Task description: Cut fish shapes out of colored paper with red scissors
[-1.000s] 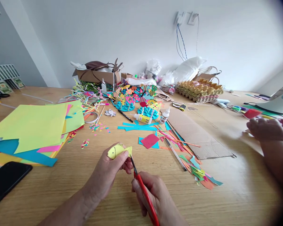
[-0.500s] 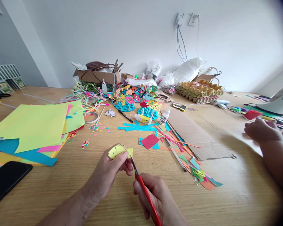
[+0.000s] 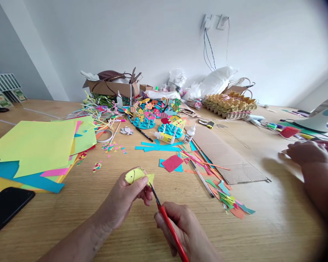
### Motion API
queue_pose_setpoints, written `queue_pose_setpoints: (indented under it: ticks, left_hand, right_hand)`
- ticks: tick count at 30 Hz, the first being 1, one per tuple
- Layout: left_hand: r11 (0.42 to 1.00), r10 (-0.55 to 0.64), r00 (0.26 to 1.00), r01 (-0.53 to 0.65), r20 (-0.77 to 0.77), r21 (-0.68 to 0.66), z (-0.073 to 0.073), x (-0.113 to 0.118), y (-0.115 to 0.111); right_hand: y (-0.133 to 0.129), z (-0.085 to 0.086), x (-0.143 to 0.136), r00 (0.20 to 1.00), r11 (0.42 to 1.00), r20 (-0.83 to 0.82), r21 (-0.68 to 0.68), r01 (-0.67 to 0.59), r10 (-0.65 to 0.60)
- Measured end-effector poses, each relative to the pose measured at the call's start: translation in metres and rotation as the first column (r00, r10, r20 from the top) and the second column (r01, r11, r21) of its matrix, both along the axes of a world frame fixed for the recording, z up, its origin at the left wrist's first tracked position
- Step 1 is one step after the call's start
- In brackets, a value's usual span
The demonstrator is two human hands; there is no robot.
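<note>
Pinched between the thumb and fingers of my left hand [image 3: 131,193] is a small yellow paper fish [image 3: 135,175] with a drawn eye and gill line. Its tail sticks out to the right of my thumb. My right hand [image 3: 180,225] grips red-handled scissors [image 3: 169,225], their dark blades pointing up and left. The blade tips are at the lower edge of the fish's tail; whether they touch the paper I cannot tell. Beyond my hands lie a red paper piece [image 3: 172,163] on blue paper and a pen [image 3: 201,178].
Yellow sheets [image 3: 35,143] and a black phone [image 3: 9,207] lie on the left. Paper fish on blue bases [image 3: 143,123], a glue bottle [image 3: 189,134] and cardboard [image 3: 224,156] stand or lie farther back. Paper scraps [image 3: 232,200] lie right. Another person's hand [image 3: 308,154] is at far right.
The scissor tips have shifted slightly down and left at the fish's tail, and the blades look more closed. The other person's hand at far right has moved a little. The view shifted slightly.
</note>
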State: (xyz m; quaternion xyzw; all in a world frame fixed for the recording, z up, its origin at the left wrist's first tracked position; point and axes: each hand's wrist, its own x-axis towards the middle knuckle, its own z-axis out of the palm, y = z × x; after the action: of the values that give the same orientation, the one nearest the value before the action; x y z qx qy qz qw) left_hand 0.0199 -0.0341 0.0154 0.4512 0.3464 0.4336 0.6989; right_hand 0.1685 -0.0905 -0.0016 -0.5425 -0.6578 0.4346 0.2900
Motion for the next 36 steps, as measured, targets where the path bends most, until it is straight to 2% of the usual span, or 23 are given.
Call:
queue_pose_setpoints:
  ticks: [13, 36]
  left_hand:
    - [0.995, -0.041, 0.997, 0.047, -0.072, 0.086, -0.0033, -0.0025, 0.0026]
    - [0.997, -0.029, 0.995, 0.035, -0.093, 0.072, -0.0035, -0.004, 0.0037]
  right_hand:
    - [-0.0011, 0.001, 0.0014, 1.0, 1.0, 0.014, -0.001, 0.015, -0.015]
    - [0.0007, 0.0071, 0.002, 0.999, 1.0, 0.043, -0.019, 0.02, -0.019]
